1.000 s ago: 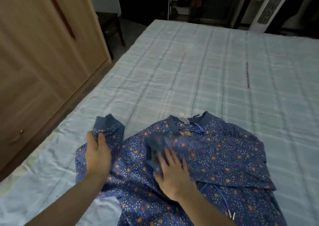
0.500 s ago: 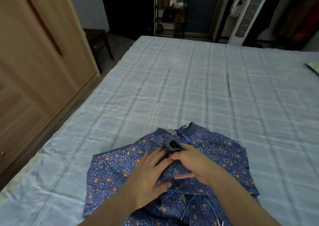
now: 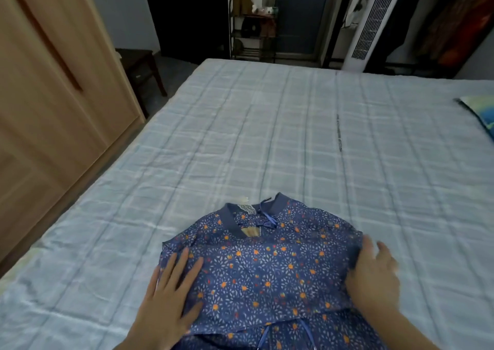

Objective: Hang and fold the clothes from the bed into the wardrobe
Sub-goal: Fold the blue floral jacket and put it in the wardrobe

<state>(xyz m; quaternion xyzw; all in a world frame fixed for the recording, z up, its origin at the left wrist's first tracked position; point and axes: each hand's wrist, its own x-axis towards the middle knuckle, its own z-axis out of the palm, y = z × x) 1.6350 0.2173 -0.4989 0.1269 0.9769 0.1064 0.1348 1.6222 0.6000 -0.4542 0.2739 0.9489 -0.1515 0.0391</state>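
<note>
— So where's the garment at?

— The blue floral top [image 3: 267, 264] lies flat on the bed [image 3: 267, 136], near the close edge, collar pointing away, its sides turned in so it makes a narrow panel. The drawstrings trail at the bottom of the view.

— And the hands?

— Both flat on it, gripping nothing. The left hand [image 3: 171, 299] presses its spread fingers on the left folded edge; the right hand [image 3: 374, 277] lies open on the right edge, a bit blurred, partly on the bedsheet.

— Which step, then?

— Folding, I'd say — smoothing the side folds down. Hanging doesn't look to be the plan for this one.

— Next move?

— Probably bringing the hem up toward the collar, which means pinching the lower part, mostly out of frame. The fabric looks thin and slippery, so the tucked sides could slide open.

— And after that?

— Into the wardrobe [image 3: 53, 95] — it stands just left of the bed, doors closed as far as I can see.
</note>
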